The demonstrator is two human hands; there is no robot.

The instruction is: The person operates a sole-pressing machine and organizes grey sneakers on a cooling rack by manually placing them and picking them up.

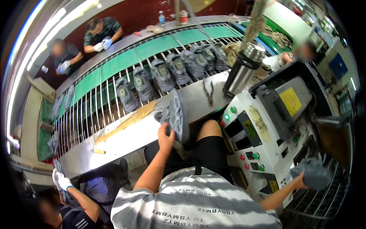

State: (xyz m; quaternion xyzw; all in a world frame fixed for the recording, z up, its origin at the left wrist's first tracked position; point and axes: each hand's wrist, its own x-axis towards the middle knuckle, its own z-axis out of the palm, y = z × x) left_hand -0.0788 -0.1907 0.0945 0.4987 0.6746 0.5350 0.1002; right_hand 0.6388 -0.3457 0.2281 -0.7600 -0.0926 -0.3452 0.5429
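Note:
My left hand (166, 140) is closed around the heel end of a grey sneaker (178, 116), which is tipped on its side so its ribbed sole faces right. That sneaker is at the near edge of the steel ledge, above my knees. Far out to the right, my right hand (300, 181) grips a second grey shoe (315, 176) beside the machine, over a dark rack. Part of its fingers is hidden by that shoe. A row of grey sneakers (162, 74) stands on the bars of the conveyor beyond my left hand.
Pliers (208, 93) and a steel thermos (244, 70) stand or lie on the ledge (148, 131). A white control machine (248, 141) with coloured buttons is at my right. Gloved co-workers sit across the conveyor (133, 51) and at lower left; another person is at far right.

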